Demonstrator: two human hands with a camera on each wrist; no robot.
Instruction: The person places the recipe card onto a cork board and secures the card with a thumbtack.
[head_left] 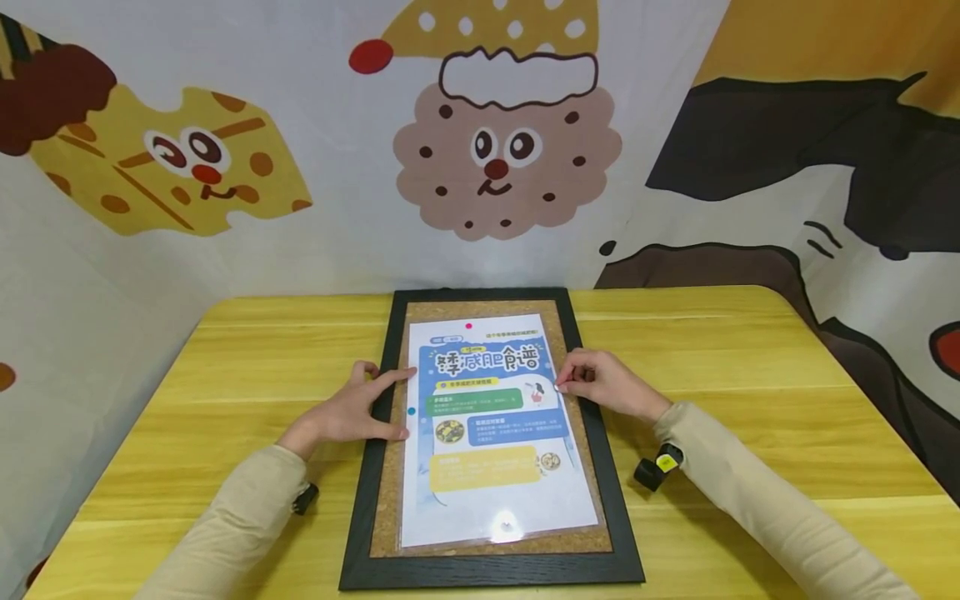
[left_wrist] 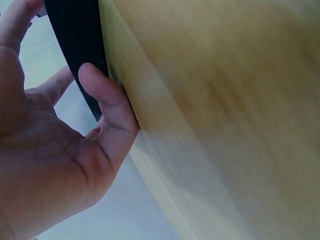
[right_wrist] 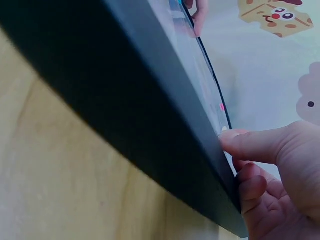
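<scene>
A laminated poster (head_left: 487, 508) with coloured panels and large lettering lies on a cork board (head_left: 386, 500) in a black frame (head_left: 491, 571). A pink pin (head_left: 468, 326) sits at its top edge and a blue pin (head_left: 411, 411) at its left edge. My left hand (head_left: 351, 410) reaches over the frame's left side, with spread fingertips touching the poster's edge above and below the blue pin. At the poster's right edge my right hand (head_left: 603, 382) pinches a small white pin (right_wrist: 224, 129) between thumb and finger, mostly hidden by the fingertips.
The framed board lies on a yellow wood-grain table (head_left: 750, 375), reaching near its back edge. Behind stands a white cloth backdrop (head_left: 337, 250) with cartoon figures. Black wrist devices (head_left: 658, 468) are worn at both cuffs.
</scene>
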